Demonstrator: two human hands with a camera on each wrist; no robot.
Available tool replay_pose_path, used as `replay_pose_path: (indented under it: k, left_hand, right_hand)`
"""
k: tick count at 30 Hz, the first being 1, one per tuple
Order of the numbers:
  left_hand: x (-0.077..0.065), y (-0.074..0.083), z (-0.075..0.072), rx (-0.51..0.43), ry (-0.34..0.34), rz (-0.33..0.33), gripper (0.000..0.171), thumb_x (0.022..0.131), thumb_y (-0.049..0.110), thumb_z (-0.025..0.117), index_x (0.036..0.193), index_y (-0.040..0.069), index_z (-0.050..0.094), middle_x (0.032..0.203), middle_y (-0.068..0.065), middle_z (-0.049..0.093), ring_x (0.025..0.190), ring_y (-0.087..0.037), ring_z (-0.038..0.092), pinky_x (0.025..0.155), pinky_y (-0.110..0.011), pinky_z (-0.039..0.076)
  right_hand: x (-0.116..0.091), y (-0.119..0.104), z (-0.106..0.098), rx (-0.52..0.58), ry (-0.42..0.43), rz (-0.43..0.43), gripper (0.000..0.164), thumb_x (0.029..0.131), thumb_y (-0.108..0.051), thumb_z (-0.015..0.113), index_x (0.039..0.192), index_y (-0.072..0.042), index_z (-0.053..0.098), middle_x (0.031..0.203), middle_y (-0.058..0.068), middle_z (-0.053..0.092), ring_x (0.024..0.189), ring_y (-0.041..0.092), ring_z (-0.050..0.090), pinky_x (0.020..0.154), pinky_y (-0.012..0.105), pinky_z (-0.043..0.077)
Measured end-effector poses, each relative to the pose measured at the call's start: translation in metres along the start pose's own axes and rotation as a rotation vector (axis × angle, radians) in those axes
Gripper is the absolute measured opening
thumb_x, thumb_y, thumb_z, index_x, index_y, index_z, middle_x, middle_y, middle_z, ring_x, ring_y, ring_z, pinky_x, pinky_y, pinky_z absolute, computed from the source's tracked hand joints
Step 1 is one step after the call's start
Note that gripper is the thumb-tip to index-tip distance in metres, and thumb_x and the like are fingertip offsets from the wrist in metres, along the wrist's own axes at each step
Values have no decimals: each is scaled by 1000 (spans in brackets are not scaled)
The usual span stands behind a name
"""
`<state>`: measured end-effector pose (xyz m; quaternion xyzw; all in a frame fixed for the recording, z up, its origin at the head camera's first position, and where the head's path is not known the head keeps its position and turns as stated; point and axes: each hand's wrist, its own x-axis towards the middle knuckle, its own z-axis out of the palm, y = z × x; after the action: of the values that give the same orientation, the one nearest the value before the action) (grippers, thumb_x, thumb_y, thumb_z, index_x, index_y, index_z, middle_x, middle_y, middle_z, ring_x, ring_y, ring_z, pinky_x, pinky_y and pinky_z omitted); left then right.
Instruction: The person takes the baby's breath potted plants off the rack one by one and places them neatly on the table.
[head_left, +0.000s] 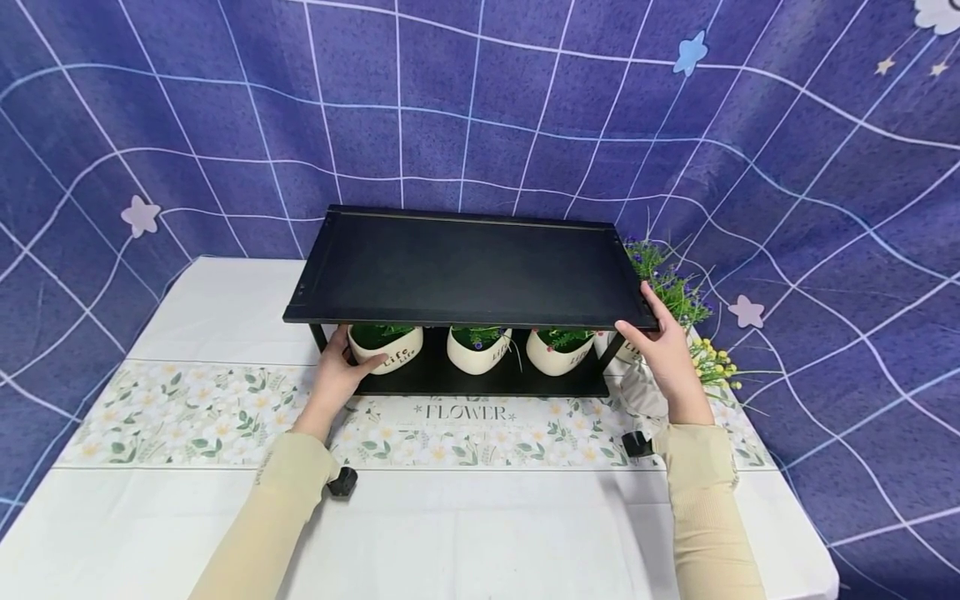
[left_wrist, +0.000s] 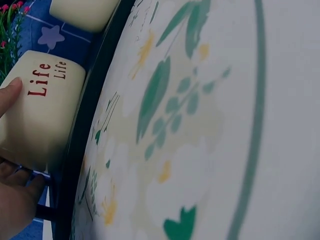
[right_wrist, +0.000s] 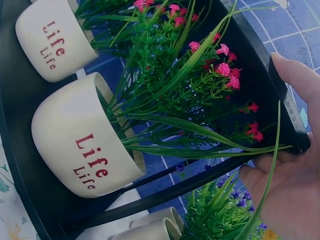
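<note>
A black two-tier shelf [head_left: 472, 267] stands on the table, with three cream flower pots in a row on its lower board. My left hand [head_left: 337, 367] holds the left flower pot [head_left: 397, 354], thumb across its front and the other fingers around its outer side. In the left wrist view that pot [left_wrist: 50, 115] shows red "Life" lettering. With my right hand [head_left: 663, 354] I grip the front right corner of the shelf top, thumb and fingers on either side of the board. Pink flowers [right_wrist: 225, 70] and green leaves fill the space under it in the right wrist view.
More potted plants stand right of the shelf, some with purple flowers [head_left: 678, 300], others with yellow ones [head_left: 712, 362]. A white tablecloth [head_left: 480, 533] with a floral band covers the table. A blue checked curtain [head_left: 480, 108] hangs behind.
</note>
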<state>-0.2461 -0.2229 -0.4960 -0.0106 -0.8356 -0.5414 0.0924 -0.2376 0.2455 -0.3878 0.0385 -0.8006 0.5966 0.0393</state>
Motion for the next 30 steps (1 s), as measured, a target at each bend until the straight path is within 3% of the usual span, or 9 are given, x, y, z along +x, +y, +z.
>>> replay_pose_path:
  k: [5,11,14,21,30]
  left_hand:
    - [-2,2,2,-11,29,-19,82,83,17,77,150,4,31,148,-21,44,132,-36,47,109,-47,43]
    - [-8,7,2,27,78,-61,81,80,18,80,146,1,37,143,-24,48,129,-37,50,106,-46,45]
    - [-11,8,2,43,103,-61,79,78,19,81,143,0,41,141,-23,49,126,-37,52,104,-47,46]
    - [-19,12,1,43,146,-86,80,77,18,82,144,3,42,141,-22,51,127,-35,52,102,-46,48]
    - [-29,16,0,57,168,-125,82,77,21,83,145,3,41,144,-21,49,131,-33,50,103,-45,48]
  right_hand:
    - [0,0,0,15,0,-1,78,94,-22,64,156,-29,17,163,12,17,122,1,52,85,3,46]
    - [0,1,1,42,-11,-16,77,95,-18,62,156,-26,16,164,11,14,142,27,37,88,2,45]
    - [1,1,1,41,-12,-17,77,95,-18,62,156,-27,16,164,10,13,143,32,34,88,2,45]
    - [1,0,2,19,-5,-15,77,95,-19,63,156,-28,18,163,10,16,140,25,41,88,2,45]
    - [-2,-1,0,25,-9,3,79,94,-22,63,156,-27,15,163,12,14,122,1,52,87,3,45]
